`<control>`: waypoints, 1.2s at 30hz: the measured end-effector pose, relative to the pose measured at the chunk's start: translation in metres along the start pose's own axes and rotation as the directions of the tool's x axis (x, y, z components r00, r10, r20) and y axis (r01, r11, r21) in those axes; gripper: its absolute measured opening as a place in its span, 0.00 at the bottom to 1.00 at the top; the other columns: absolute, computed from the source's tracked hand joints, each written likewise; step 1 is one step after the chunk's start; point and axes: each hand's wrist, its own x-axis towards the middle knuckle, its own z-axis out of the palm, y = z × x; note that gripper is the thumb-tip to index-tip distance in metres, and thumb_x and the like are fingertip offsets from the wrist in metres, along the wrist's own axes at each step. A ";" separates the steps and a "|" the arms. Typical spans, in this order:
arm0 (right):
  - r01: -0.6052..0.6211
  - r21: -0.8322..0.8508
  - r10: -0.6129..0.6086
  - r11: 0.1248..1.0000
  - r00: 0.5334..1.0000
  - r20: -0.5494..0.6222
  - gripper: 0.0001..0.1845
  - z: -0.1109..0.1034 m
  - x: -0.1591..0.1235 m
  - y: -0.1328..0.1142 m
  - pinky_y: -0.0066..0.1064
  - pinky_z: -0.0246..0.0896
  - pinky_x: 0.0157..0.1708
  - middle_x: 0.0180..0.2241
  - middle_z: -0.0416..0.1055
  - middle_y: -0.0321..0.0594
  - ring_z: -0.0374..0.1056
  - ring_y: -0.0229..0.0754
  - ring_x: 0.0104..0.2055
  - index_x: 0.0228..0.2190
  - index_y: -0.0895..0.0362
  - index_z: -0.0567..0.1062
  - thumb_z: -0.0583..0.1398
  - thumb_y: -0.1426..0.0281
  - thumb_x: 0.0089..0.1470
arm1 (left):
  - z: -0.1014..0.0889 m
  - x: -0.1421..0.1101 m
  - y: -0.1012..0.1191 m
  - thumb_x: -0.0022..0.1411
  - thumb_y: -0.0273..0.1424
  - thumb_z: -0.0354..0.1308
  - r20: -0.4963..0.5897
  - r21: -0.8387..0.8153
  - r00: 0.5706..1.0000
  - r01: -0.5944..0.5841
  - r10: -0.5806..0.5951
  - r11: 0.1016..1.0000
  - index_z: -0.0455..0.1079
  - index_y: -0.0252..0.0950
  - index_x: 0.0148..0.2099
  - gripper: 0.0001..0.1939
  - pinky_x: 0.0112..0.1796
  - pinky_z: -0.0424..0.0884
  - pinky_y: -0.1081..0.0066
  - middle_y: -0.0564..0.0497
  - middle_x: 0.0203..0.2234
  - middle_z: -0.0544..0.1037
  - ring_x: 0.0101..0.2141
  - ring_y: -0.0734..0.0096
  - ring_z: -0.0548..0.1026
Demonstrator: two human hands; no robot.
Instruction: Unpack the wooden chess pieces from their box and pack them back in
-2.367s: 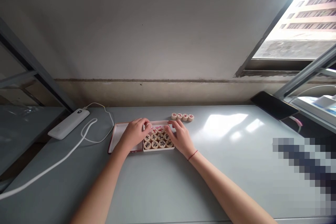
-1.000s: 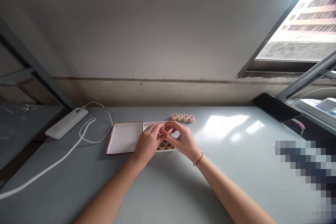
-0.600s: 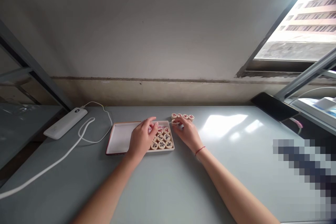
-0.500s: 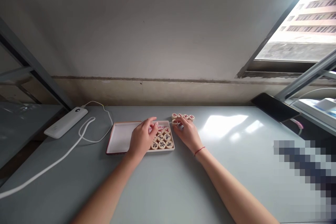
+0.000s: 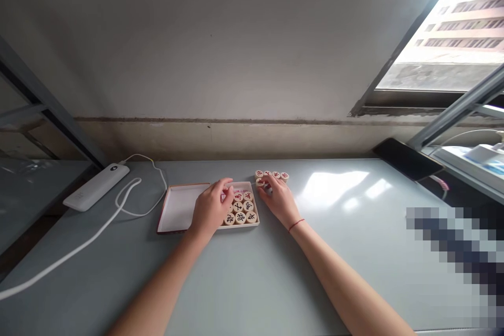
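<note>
Piece just below the middle of the frame, red mark up – right hand has thumb & forefinger pinched on it, seemingly down on the table, just in front of the left end of the row of four. Can't tell if it touches the row. Box is open at lower centre, more pieces inside: red marks in the upper line, black below, left part hidden. Left hand hangs over that hidden part, thumb & forefinger apart, nothing seen between them; contact w/ the box, can't say. Lid lies just left of the box, white inside up. Hands well apart from each other. Step in hand, by the look of it: placing one piece to begin a 2nd line. Next move calls for a clean release – fingers lifted off w/o nudging the row, v. tight there – then right hand free for another pick, prob. a red one.
</note>
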 end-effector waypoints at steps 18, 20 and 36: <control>-0.005 0.134 -0.031 0.991 0.965 0.261 0.18 -0.011 -0.008 -0.039 0.28 0.52 0.23 0.22 0.70 0.37 0.64 0.40 0.22 0.35 0.54 0.74 0.47 0.61 0.62 | 0.005 -0.005 -0.012 0.62 0.30 0.52 0.201 0.345 0.979 -0.105 0.036 0.933 0.74 0.39 0.35 0.09 0.37 0.62 0.62 0.47 0.37 0.79 0.40 0.56 0.68; -0.015 0.143 -0.023 0.990 0.965 0.263 0.17 -0.012 -0.007 -0.039 0.28 0.52 0.23 0.20 0.68 0.35 0.62 0.39 0.20 0.38 0.54 0.73 0.48 0.61 0.62 | 0.005 -0.004 -0.012 0.61 0.31 0.53 0.201 0.321 0.979 -0.087 0.022 0.943 0.73 0.39 0.35 0.08 0.38 0.61 0.62 0.48 0.35 0.79 0.40 0.56 0.69; 0.247 0.149 -0.257 0.957 0.965 0.046 0.12 -0.024 -0.009 -0.054 0.29 0.61 0.31 0.35 0.73 0.42 0.67 0.40 0.30 0.42 0.55 0.72 0.55 0.66 0.57 | -0.007 0.002 0.012 0.62 0.39 0.52 0.216 -0.366 0.968 0.205 -0.131 0.908 0.70 0.38 0.39 0.11 0.37 0.70 0.71 0.52 0.33 0.77 0.35 0.68 0.74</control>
